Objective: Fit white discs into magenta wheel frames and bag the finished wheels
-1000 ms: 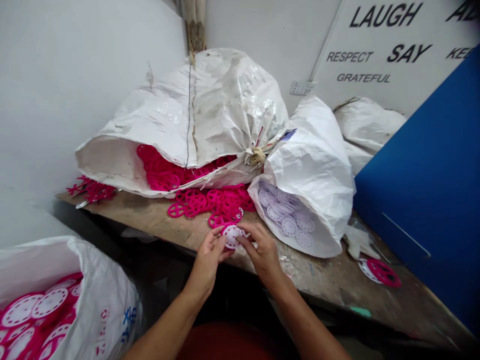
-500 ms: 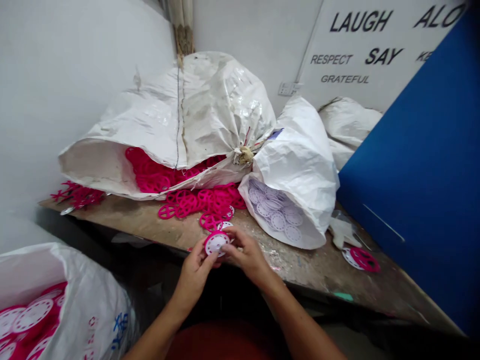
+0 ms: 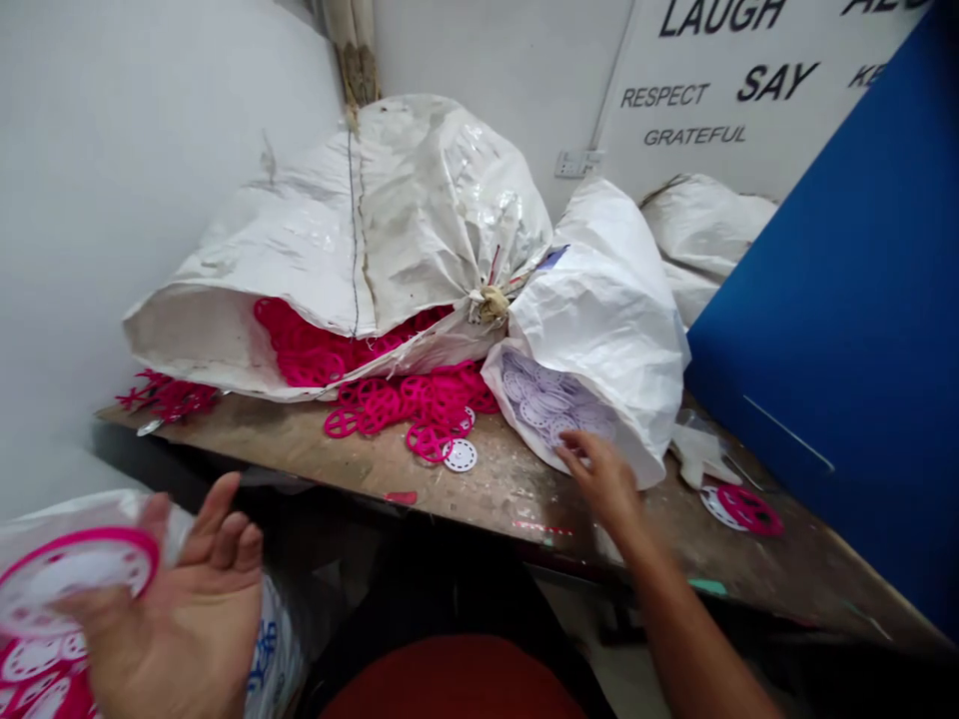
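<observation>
At the lower left, my left hand [image 3: 180, 599] has a round pink-rimmed white disc [image 3: 75, 574] between thumb and index finger, its other fingers spread. Motion blurs the disc. Beneath it is a white sack [image 3: 277, 639] holding similar pink and white discs [image 3: 45, 664]. My right hand [image 3: 603, 479] reaches into the mouth of another white sack [image 3: 614, 300], fingertips by the loose white discs [image 3: 543, 399]; its fingers look apart, with nothing visible in them. Pink spoked rings [image 3: 435, 394] lie heaped on the table, with one white disc [image 3: 460, 455] in front.
A large white sack [image 3: 300, 250] spills pink rings onto the worn table [image 3: 300, 449]. At the right lie a pink ring [image 3: 749, 510] over a white disc and a clear plastic bag [image 3: 700, 454]. A blue panel [image 3: 839, 330] bounds the right side.
Both hands were together at the table's edge on a pink and white disc. The left has moved down-left with a disc to the floor sack; the right has moved right to the white discs.
</observation>
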A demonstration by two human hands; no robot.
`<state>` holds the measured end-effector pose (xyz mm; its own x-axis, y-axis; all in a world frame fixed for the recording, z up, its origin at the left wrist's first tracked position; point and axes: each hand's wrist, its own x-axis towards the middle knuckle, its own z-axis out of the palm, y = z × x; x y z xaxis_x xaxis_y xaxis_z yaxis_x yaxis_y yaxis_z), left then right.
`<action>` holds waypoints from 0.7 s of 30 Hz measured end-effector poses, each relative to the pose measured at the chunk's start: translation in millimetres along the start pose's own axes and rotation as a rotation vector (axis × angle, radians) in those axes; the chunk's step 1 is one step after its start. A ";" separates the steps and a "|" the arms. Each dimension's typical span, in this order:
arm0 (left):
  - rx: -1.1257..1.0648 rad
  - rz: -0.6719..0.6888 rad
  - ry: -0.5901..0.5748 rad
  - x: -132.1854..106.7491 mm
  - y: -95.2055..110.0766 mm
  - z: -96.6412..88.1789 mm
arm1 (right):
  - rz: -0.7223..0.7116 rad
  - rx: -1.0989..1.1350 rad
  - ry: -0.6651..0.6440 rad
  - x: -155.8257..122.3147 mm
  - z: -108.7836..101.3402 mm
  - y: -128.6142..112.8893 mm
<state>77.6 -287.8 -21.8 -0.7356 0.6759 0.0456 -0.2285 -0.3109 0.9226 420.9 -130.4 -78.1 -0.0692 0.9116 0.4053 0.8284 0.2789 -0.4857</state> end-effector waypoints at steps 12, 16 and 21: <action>1.084 0.542 -0.579 61.8 -134.8 99.8 | -0.010 -0.536 -0.038 -9.8 -7.2 68.7; 0.981 0.505 -0.630 61.1 -134.4 98.3 | -0.102 -0.310 0.175 -13.1 -17.9 41.7; 0.597 0.178 -0.637 27.9 -119.3 92.8 | -0.038 0.415 0.023 -22.8 -1.3 -51.3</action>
<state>143.5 -169.8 -95.0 -0.1941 0.9493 0.2474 0.3564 -0.1667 0.9193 380.7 -166.0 -61.4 -0.0786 0.8926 0.4440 0.5308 0.4145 -0.7392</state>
